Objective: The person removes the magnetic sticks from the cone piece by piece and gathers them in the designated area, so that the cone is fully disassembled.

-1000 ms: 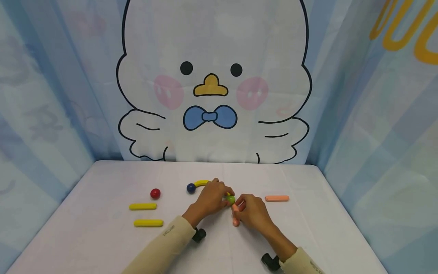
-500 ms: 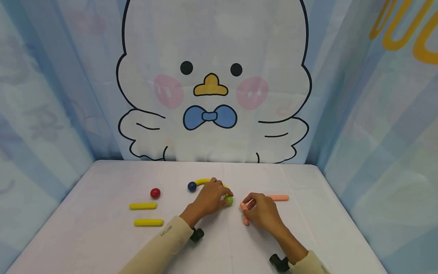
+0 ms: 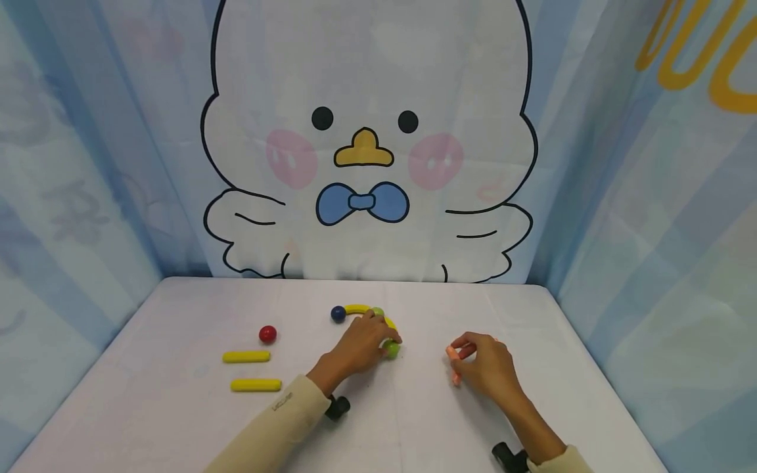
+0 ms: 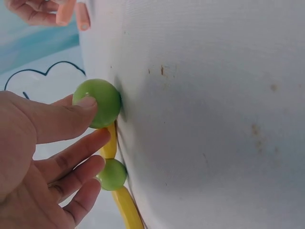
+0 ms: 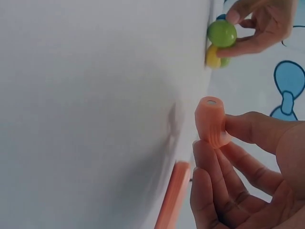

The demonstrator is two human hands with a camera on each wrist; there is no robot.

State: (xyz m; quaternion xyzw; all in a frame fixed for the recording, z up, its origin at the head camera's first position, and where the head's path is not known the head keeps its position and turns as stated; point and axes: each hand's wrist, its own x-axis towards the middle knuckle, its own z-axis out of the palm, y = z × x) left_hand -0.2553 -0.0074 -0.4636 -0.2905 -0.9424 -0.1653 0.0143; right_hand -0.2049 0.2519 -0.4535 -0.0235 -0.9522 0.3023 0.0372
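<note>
White table (image 3: 148,420), right hand (image 3: 487,368) and left hand (image 3: 363,341) both pinching.
The right thumb and fingers narrowly hold an orange stick (image 5: 210,123) near another orange stick (image 5: 172,198); beside a yellow piece (image 4: 111,142), the left thumb and fingers grip a green ball (image 4: 104,112), a red ball (image 3: 268,334) well apart.

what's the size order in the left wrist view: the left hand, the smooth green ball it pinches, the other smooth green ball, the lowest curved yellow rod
1. Left hand
2. Pinched smooth green ball
3. Other smooth green ball; nearness may exaggerate the gap
Unranked: lowest curved yellow rod, cut off by frame
</note>
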